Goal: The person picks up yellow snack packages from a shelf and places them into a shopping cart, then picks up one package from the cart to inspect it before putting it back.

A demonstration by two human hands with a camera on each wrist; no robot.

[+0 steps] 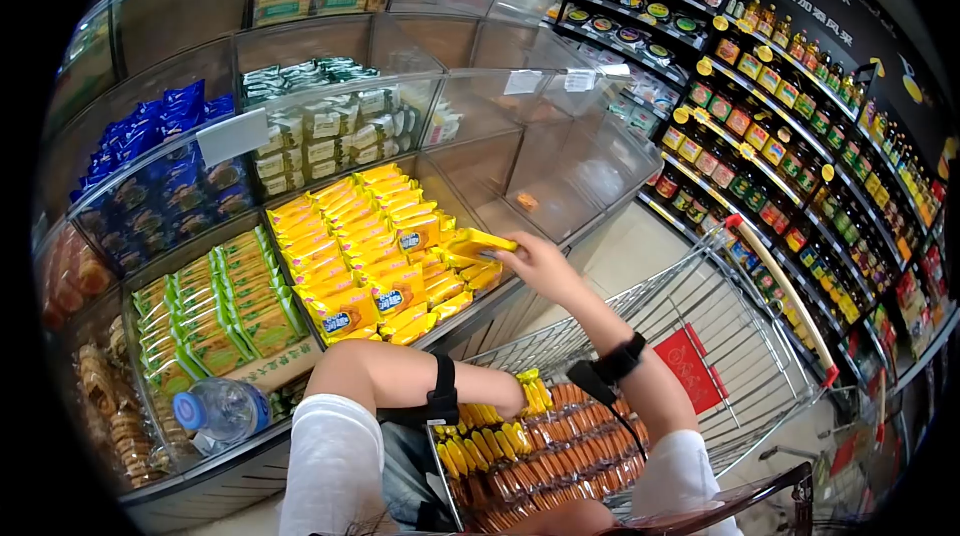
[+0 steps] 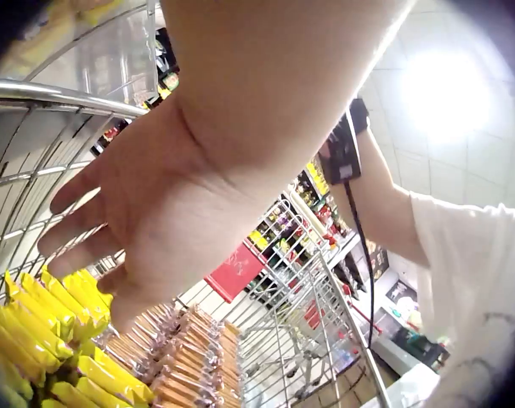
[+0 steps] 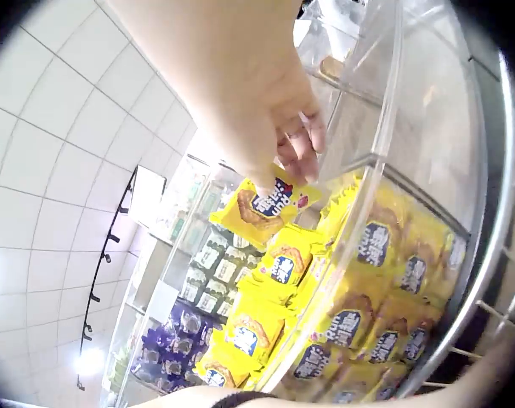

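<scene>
My right hand [image 1: 540,268] pinches one yellow snack packet [image 1: 484,240] between thumb and fingers, over the right side of the bin of yellow packets [image 1: 350,236]. In the right wrist view the hand [image 3: 283,127] holds the packet [image 3: 256,209] by its edge, above rows of similar packets. Down in the shopping cart is my left hand [image 1: 508,394], near yellow packets [image 1: 490,444]. The left wrist view shows that hand [image 2: 147,204] with its fingers extended and palm visible, above yellow packets [image 2: 53,314] and rows of brown packets [image 2: 189,357].
Clear dividers [image 1: 470,136] stand around the bins. Green-and-yellow packets [image 1: 225,301] and a water bottle [image 1: 225,408] are at the left, blue packets [image 1: 165,156] behind. The cart's wire side and handle [image 1: 785,296] extend right, with shelves of jars [image 1: 770,136] beyond.
</scene>
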